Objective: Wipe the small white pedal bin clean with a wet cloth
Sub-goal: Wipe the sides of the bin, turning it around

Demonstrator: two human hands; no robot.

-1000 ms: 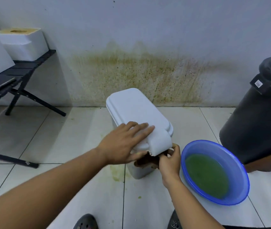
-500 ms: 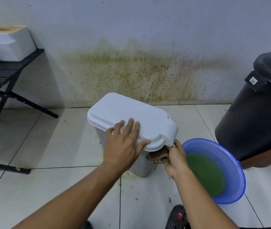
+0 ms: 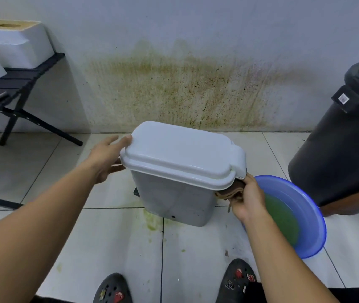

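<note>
The small white pedal bin (image 3: 174, 197) stands on the tiled floor in the middle, lid closed, its long side facing me and its black pedal peeking out at the lower left. My left hand (image 3: 106, 158) grips the left end of the bin's lid, fingers over the corner and thumb under the rim. My right hand (image 3: 246, 197) presses a crumpled brown cloth (image 3: 228, 192) against the bin's right end, just under the lid's hinge block. Most of the cloth is hidden by my fingers.
A blue basin (image 3: 311, 217) of green water sits on the floor right of the bin. A large black bin (image 3: 344, 154) stands at the far right. A black folding rack (image 3: 23, 84) with white foam boxes (image 3: 19, 44) is at left. The wall behind is stained, and green smears mark the tiles.
The bin has been turned so its long side faces me. My left hand slid from the lid's top to its left end. My right hand stays with the cloth under the hinge end.
</note>
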